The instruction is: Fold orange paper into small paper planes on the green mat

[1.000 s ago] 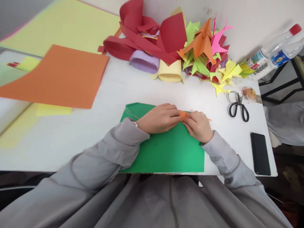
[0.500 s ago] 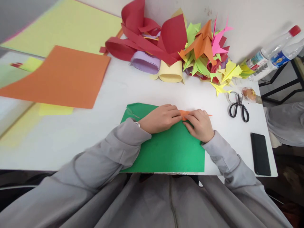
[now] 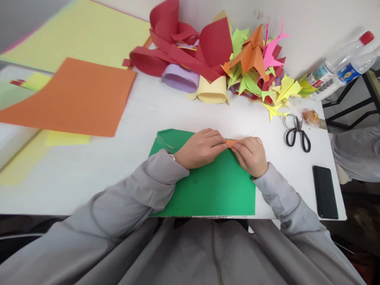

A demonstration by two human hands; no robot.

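Between my hands is a small orange piece of folded paper (image 3: 230, 143), most of it hidden by my fingers. My left hand (image 3: 203, 148) has its fingers pressed together on the paper's left end. At the other end my right hand (image 3: 251, 155) pinches it between thumb and fingers. Both hands rest over a green sheet (image 3: 208, 194) lying flat at the table's front edge, near its upper side.
A large orange sheet (image 3: 80, 99) lies at left over yellow pieces. Curled red paper (image 3: 215, 49) and folded paper planes (image 3: 252, 55) are heaped along the wall. Scissors (image 3: 298, 134), a black phone (image 3: 325, 192) and plastic bottles (image 3: 323, 73) stand or lie at right.
The fingers of my right hand have drawn closer together on the orange paper. Its thin tip, which stuck out past the right hand, no longer shows.
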